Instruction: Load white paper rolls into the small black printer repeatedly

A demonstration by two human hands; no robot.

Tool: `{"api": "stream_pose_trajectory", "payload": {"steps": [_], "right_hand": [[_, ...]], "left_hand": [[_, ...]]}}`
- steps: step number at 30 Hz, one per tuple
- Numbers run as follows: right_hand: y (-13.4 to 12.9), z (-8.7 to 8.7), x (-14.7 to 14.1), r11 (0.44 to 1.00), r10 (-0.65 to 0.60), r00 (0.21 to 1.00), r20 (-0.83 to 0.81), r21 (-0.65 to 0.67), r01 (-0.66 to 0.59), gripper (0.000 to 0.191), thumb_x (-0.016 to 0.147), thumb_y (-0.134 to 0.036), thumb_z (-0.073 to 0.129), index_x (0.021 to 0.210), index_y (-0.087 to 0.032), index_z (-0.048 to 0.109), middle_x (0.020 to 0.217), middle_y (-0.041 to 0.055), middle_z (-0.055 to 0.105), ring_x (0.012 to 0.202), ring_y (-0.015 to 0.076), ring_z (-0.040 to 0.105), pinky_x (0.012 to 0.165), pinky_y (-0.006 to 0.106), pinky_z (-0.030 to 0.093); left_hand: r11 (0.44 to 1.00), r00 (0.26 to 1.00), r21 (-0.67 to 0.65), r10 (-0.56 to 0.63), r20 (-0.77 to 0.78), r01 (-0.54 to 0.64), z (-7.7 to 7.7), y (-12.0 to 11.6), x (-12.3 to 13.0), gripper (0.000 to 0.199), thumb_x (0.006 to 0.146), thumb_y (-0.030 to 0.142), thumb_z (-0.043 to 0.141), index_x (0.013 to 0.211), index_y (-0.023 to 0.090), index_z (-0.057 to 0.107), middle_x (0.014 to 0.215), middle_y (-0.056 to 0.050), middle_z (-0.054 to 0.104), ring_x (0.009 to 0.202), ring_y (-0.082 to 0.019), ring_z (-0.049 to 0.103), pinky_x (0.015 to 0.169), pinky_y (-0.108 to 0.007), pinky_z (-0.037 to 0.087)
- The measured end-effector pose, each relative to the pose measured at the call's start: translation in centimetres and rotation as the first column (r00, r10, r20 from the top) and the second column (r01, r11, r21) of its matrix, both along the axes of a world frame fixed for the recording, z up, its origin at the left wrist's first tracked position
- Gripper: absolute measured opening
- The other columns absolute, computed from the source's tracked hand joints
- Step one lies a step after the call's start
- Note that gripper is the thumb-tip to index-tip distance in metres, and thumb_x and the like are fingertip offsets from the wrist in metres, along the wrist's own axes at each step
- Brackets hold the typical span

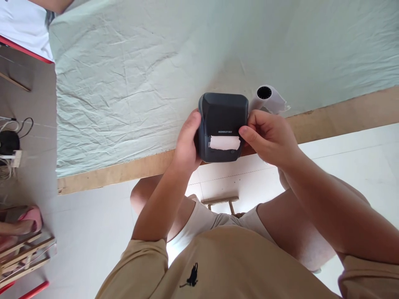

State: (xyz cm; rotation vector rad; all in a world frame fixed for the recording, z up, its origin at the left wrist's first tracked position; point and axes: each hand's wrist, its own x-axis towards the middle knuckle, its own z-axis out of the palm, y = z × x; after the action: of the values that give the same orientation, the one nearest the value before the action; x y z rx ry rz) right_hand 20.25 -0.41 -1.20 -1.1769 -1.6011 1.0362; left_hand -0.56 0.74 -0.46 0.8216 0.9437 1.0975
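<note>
A dark label printer [225, 112] is held up over the front edge of the table, with a torn-edged strip of white paper [225, 143] showing at its slot. My left hand [188, 143] is wrapped round the printer's left side. At its right side, my right hand [269, 135] has the thumb on the casing near the slot and the other fingers curled, partly hidden. Just behind my right hand lies a white paper roll [259, 96] with a black core and a loose, torn end.
A wrinkled pale green cloth [124, 83] covers the table, whose bare wooden edge [115, 172] runs along the front. Another person's arm [52, 4] is at the top left. Cables, a wooden rack [28, 255] and a pink slipper [33, 218] are on the left.
</note>
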Motion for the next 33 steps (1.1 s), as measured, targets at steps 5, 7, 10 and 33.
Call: {"api": "stream_pose_trajectory", "payload": {"steps": [5, 7, 10, 33], "right_hand": [[-0.2, -1.3, 0.5, 0.999, -0.003, 0.999, -0.039, 0.047, 0.004, 0.046, 0.106, -0.059, 0.071, 0.083, -0.028, 0.045, 0.064, -0.0063, 0.053, 0.049, 0.0112, 0.045, 0.042, 0.026, 0.034], [-0.2, -1.3, 0.5, 0.999, 0.001, 0.999, -0.054, 0.044, 0.001, 0.043, 0.103, -0.056, 0.074, 0.086, -0.029, 0.045, 0.067, -0.0064, 0.056, 0.049, 0.0110, 0.047, 0.042, 0.025, 0.037], [-0.1, -1.3, 0.3, 0.997, 0.013, 0.999, -0.050, 0.082, -0.009, 0.039, 0.097, -0.047, 0.080, 0.089, -0.029, 0.047, 0.071, -0.0067, 0.060, 0.050, 0.0103, 0.051, 0.042, 0.024, 0.039], [1.4, 3.5, -1.6, 0.817, -0.363, 0.873, 0.326, 0.563, 0.130, 0.008, 0.096, -0.022, 0.074, 0.093, -0.029, 0.071, 0.074, -0.0039, 0.073, 0.055, 0.0141, 0.058, 0.053, 0.034, 0.038]], "left_hand": [[0.995, 0.995, -0.020, 0.100, 0.024, -0.099, -1.0, 0.4, -0.1, 0.037, 0.106, 0.061, 0.068, 0.093, 0.026, 0.072, 0.094, -0.003, 0.080, 0.140, -0.034, 0.077, 0.113, -0.050, 0.070], [0.994, 0.994, 0.020, 0.111, 0.016, -0.111, -1.3, 0.4, -0.2, 0.037, 0.105, 0.062, 0.070, 0.095, 0.026, 0.073, 0.096, -0.004, 0.080, 0.139, -0.034, 0.077, 0.114, -0.049, 0.069], [0.990, 0.992, 0.056, 0.129, -0.017, -0.128, -1.2, 0.3, -0.1, 0.039, 0.105, 0.063, 0.071, 0.093, 0.026, 0.072, 0.094, -0.004, 0.078, 0.134, -0.033, 0.078, 0.112, -0.048, 0.069], [0.998, 1.000, 0.050, 0.022, 0.002, -0.022, -0.1, -0.1, 0.5, 0.049, 0.094, 0.073, 0.082, 0.104, 0.026, 0.072, 0.110, -0.007, 0.081, 0.146, -0.040, 0.072, 0.109, -0.050, 0.070]]}}
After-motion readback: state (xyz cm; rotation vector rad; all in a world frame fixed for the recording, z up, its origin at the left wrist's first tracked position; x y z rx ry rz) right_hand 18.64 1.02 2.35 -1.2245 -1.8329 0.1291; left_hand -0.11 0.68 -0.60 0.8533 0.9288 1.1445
